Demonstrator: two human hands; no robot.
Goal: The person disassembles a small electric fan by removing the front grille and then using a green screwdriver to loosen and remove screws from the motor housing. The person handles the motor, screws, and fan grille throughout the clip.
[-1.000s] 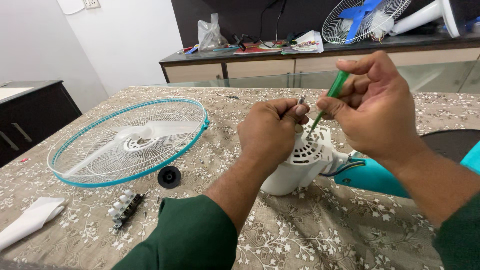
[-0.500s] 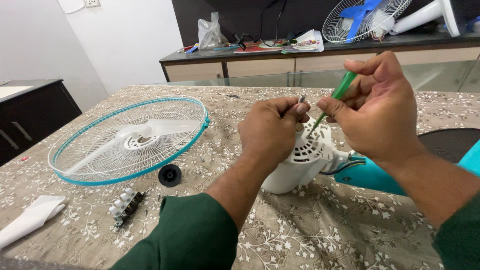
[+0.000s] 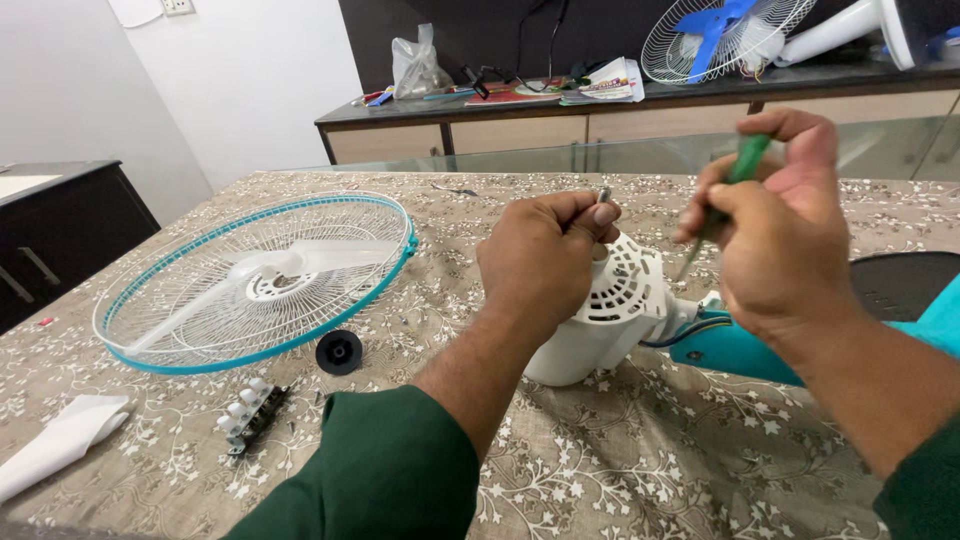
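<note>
Left hand (image 3: 545,255) curled tight, pinching a small metal screw (image 3: 603,195) between thumb and finger, just above the white fan motor (image 3: 605,315). Right hand (image 3: 780,235) closed around a green screwdriver (image 3: 735,180), tip pointing down toward the motor. Motor lying on its side on the table (image 3: 620,470), near the middle, joined to a teal fan neck (image 3: 730,350). Off to the left, a round fan guard with a teal rim (image 3: 260,280) lying flat. Near it, a small black knob (image 3: 339,352) and a row of white switch buttons (image 3: 248,415). A folded white cloth (image 3: 60,440) by the table's edge.
</note>
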